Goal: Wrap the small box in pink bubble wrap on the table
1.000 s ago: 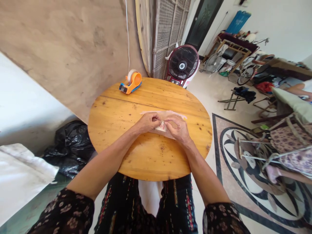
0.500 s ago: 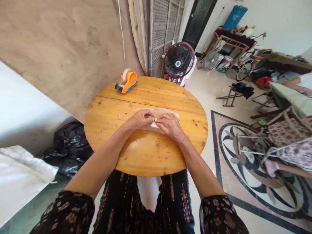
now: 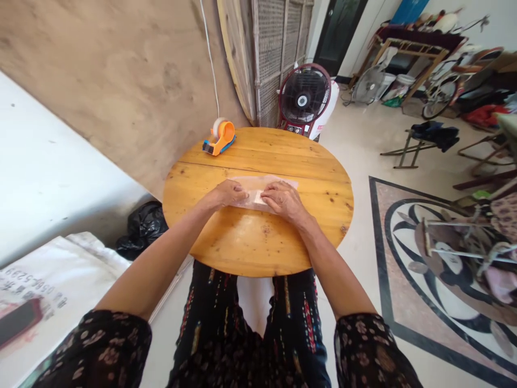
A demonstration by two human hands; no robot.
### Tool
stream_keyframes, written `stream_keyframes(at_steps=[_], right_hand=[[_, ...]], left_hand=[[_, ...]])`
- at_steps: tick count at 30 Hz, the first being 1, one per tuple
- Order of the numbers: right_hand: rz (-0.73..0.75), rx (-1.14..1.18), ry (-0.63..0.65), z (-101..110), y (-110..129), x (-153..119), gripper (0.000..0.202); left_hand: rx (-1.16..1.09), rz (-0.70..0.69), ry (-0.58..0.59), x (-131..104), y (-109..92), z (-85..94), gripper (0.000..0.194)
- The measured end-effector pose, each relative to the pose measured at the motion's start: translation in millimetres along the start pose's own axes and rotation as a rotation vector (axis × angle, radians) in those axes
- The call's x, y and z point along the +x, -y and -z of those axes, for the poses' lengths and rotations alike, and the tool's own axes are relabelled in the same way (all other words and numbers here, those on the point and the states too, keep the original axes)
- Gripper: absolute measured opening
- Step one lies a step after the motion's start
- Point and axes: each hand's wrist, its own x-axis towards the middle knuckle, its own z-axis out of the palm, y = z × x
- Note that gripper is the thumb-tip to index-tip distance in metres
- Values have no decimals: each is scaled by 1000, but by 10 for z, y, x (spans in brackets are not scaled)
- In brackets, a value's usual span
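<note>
On the round wooden tabletop (image 3: 242, 242), left hand (image 3: 231, 193) and right hand (image 3: 281, 198), both curled closed, apparently pinch a thin translucent sheet (image 3: 252, 187), best drawn evenly flat.

Refer to the white sack (image 3: 86, 269) at your lower left for the main readable marking. Dark print runs slantwise across its surface. Read the digit group near the left edge as, probably, 5299; the adjoining group seems to begin with 05, but its remaining digits are uncertain. Note Chinese characters in line with the digits and in a second row below; these are too blurred for you to read reliably. Beyond your table, locate the pink label (image 3: 319, 129) on the white side of the fan (image 3: 305, 94): its wording is too small to read.
</note>
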Motion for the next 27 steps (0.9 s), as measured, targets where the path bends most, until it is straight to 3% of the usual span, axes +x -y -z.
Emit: stream_keyframes(at_steps=[3, 7, 10, 14, 17, 22, 27], right_hand=[[-7, -1, -5, -16, 2, -9, 21], [-21, 13, -8, -33, 0, -25, 21], [-25, 24, -9, -34, -3, -32, 21], [-26, 28, -10, -35, -8, -32, 22], [-30, 26, -20, -44, -9, -34, 22], [-54, 29, -7, -50, -7, -30, 22], [-30, 1, -9, -40, -4, -20, 21]], left_hand=[[9, 28, -100, -33, 82, -38, 30], [93, 79, -183, -76, 47, -64, 31], [72, 169, -167, -106, -42, -63, 31], [-207, 350, -126, -157, -194, -62, 29], [-341, 441, -163, -199, -291, -50, 26], [-401, 488, -120, -217, -308, -6, 16], [-422, 502, -116, -189, -232, -31, 23]])
